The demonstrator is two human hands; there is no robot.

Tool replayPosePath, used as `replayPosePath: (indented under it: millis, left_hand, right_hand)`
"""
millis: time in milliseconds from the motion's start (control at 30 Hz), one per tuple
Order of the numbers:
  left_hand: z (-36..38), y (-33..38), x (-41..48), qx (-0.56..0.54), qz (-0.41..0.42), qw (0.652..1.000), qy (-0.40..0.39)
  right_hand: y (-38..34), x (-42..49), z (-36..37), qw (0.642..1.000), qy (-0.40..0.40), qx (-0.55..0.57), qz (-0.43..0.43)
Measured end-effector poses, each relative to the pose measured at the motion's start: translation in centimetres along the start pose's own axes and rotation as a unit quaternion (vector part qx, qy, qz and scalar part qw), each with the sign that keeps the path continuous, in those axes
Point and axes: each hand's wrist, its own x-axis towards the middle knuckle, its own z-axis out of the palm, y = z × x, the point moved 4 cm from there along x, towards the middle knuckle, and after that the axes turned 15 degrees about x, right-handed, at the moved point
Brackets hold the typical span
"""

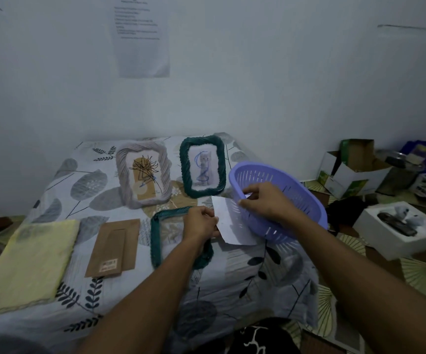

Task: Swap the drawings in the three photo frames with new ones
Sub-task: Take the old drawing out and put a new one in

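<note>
A dim room with a pale wall is closing in behind a low bed (pixel 232 284) covered in a leaf-print sheet, with boxes crowding the floor to the right. Two frames are standing at the far side: a pale twisted frame (pixel 143 173) on the left and a dark green frame (pixel 202 166) to its right, each showing a drawing. A third green frame (pixel 166 238) is lying flat nearer, looking empty, with its brown backing board (pixel 113 247) lying to its left and a yellow cloth (pixel 28 261) further left.

The left hand (pixel 201 223) is pinching the left edge of a white sheet (pixel 235 223), its grip clenched on the paper over the flat frame's right side. The right hand (pixel 265 200) is pinching the sheet's far corner at the rim of a tilted purple basket (pixel 278 200), which is sitting at the bed's right edge.

The risks, as I judge them: two hands pulling on thin paper could be creasing or tearing it; the right hand could be nudging the tilted basket off the bed; and the left arm, crossing the flat frame, could be dragging it or knocking the standing frames over.
</note>
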Motion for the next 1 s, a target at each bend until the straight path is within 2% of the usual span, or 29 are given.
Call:
replayPosePath:
  millis: [167,500,567,600,667,700,767,833,900,1000]
  left_hand:
    - [1.7,0.1,0.0,-0.009,-0.028,0.999,-0.018]
    - [1.9,0.0,0.1,0.014,-0.027,0.999,-0.044]
    - [1.5,0.0,0.4,0.063,0.002,0.997,-0.033]
    - [1.0,0.3,0.7,0.129,0.038,0.991,-0.004]
    - [-0.2,1.5,0.6,0.25,0.117,0.958,0.072]
    - [-0.5,2.2,0.4,0.254,0.148,0.952,0.09]
    - [-0.5,3.6,0.1,0.212,0.183,0.958,0.069]
    - [0.3,4.7,-0.1,0.187,0.207,0.96,0.024]
    - [1.2,5.1,-0.3,0.213,0.228,0.95,-0.005]
    - [1.5,4.5,-0.1,0.232,0.218,0.948,-0.014]
  right_hand:
    - [0.7,-0.1,1.7,1.0,-0.019,-0.011,-0.003]
    - [1.2,-0.2,2.7,1.0,-0.024,-0.006,0.009]
    - [1.1,-0.2,2.4,0.999,-0.033,0.002,0.009]
    - [1.1,-0.1,2.1,0.999,-0.031,0.013,0.013]
    - [1.7,0.5,0.9,0.998,-0.005,0.047,0.034]
    - [2.1,1.0,0.2,0.997,0.011,0.058,0.043]
    - [3.2,2.1,-0.7,0.998,0.024,0.032,0.05]
    - [4.1,3.2,-0.8,0.998,0.003,-0.043,0.051]
    - [4.9,4.4,-0.3,0.991,-0.029,-0.123,0.052]
    - [6.0,5.8,0.7,0.98,-0.063,-0.177,0.067]
